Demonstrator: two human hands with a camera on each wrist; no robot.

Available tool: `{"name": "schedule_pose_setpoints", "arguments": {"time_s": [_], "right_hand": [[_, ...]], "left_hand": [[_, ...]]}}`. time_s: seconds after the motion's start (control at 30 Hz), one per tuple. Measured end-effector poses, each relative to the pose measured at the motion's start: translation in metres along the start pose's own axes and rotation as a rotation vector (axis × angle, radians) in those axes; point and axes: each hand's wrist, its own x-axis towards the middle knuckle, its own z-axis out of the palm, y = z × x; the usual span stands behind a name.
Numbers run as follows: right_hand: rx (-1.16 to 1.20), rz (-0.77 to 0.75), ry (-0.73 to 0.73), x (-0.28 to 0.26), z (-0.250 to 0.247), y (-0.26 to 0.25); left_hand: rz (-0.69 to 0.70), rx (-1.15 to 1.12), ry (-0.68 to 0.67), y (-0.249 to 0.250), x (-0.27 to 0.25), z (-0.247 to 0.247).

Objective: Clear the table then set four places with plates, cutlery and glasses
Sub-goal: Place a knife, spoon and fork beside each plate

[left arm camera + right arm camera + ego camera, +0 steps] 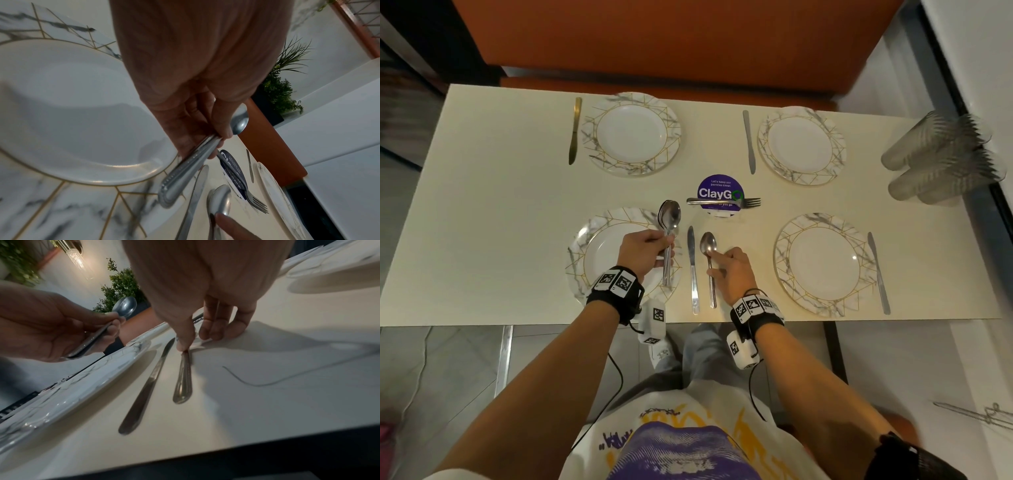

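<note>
Four marble-rimmed plates sit on the cream table (500,205), each with a knife beside it. Over the near-left plate (592,253) my left hand (664,244) grips a bundle of spoons (669,219) by the handles; the left wrist view shows those handles (185,175) in its fingers. My right hand (715,263) pinches the neck of a single spoon (709,245) that lies flat on the table, just right of the knife (692,270). The right wrist view shows my thumb (185,340) on that spoon (183,382), parallel to the knife (144,389).
Forks (726,202) lie across a purple ClayGo sign (719,186) at the table's centre. Ribbed clear glasses (941,157) lie stacked at the far right edge. Other plates stand near right (825,263), far left (631,133) and far right (801,144). An orange bench (654,41) runs behind.
</note>
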Motion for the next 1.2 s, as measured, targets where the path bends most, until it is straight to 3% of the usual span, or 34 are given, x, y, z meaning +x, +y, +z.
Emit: {"name": "schedule_pose_setpoints", "arguments": {"time_s": [0.3, 0.57, 0.93, 1.2], "right_hand": [[0.247, 0.035, 0.146, 0.014, -0.038, -0.034], [0.51, 0.089, 0.146, 0.031, -0.073, -0.037], [0.639, 0.34, 0.219, 0.026, -0.168, 0.064], [0.578, 0.341, 0.163, 0.034, -0.255, 0.171]], "left_hand": [[0.014, 0.023, -0.047, 0.011, -0.005, 0.023], [0.084, 0.05, -0.161, 0.03, -0.017, 0.079], [0.075, 0.038, -0.231, 0.046, -0.023, 0.22], [0.044, -0.012, -0.212, 0.049, -0.026, 0.339]]}}
